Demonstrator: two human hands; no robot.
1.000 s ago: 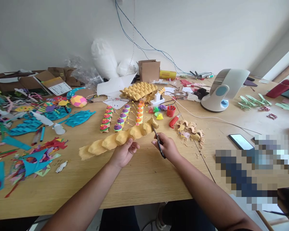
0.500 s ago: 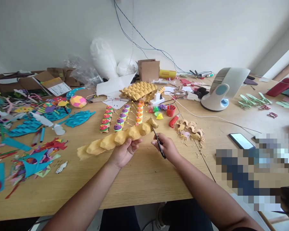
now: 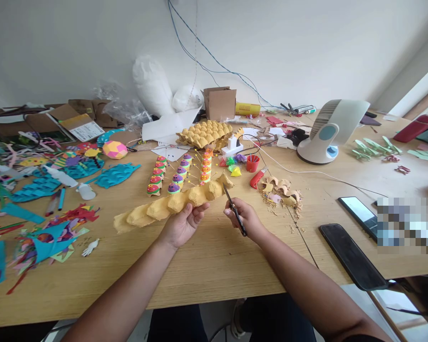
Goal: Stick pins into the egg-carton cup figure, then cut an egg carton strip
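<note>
A long yellow egg-carton strip (image 3: 178,201) slants above the table, its right end higher. My left hand (image 3: 186,225) grips it from below near the middle, thumb on the near side. Black scissors (image 3: 238,216) are in my right hand (image 3: 246,219), and their tip touches the strip close to its last cup on the right. Behind the strip stand three rows of painted cups: red and green (image 3: 157,175), purple (image 3: 180,174) and orange (image 3: 206,167). Cut carton scraps (image 3: 281,191) and crumbs lie to the right, beside a red utility knife (image 3: 257,178).
Yellow egg trays (image 3: 206,134), a red cup (image 3: 252,163) and a power strip (image 3: 232,147) stand farther back. A white fan (image 3: 330,135) and phones (image 3: 353,256) are on the right. Blue pieces (image 3: 117,175) and paper scraps (image 3: 52,240) cover the left.
Both hands and the strip have barely moved, with a slight shift left. The black phone at the right now shows.
</note>
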